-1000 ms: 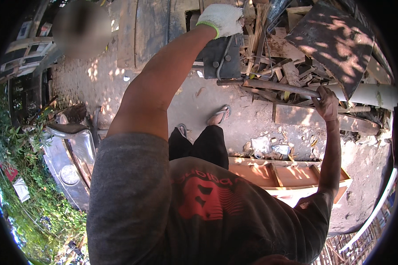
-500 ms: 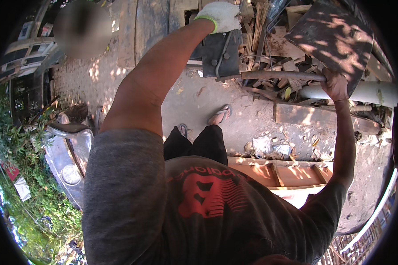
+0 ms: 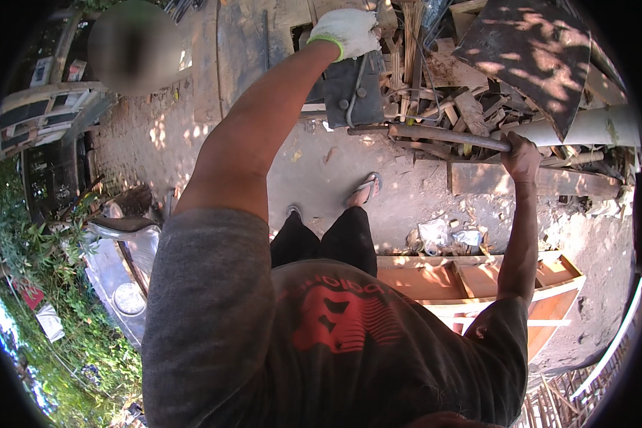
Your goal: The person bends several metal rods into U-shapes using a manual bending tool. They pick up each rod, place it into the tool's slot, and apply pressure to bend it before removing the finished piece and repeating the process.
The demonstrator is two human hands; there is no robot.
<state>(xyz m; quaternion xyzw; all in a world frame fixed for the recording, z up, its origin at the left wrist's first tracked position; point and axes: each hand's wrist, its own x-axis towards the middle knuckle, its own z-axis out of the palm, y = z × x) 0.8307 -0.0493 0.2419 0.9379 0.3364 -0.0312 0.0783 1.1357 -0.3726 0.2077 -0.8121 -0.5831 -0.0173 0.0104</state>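
My right hand [image 3: 522,158], bare, is wrapped round the end of a long wooden handle [image 3: 446,135]. At its left end the handle meets a narrow dark metal piece [image 3: 367,130], which reaches the lower edge of a dark flat plate [image 3: 339,89]. A bent metal rod [image 3: 357,93] and round bolt heads lie on that plate. Above the plate, my left hand [image 3: 346,34] wears a white knit glove with a lime cuff. Its fingers look curled, but what they hold is hidden.
Scrap wood [image 3: 471,107] is piled behind the handle, with a dark sheet [image 3: 528,60] over it and a white pipe [image 3: 599,127] beside it. A wooden drawer-like frame [image 3: 428,280] lies by my right side. A plank [image 3: 528,178] edges the pile.
My right hand has come left and slightly nearer, and the handle now slopes toward me at its right end. My left hand stays by the plate; the whole view has shifted a little.
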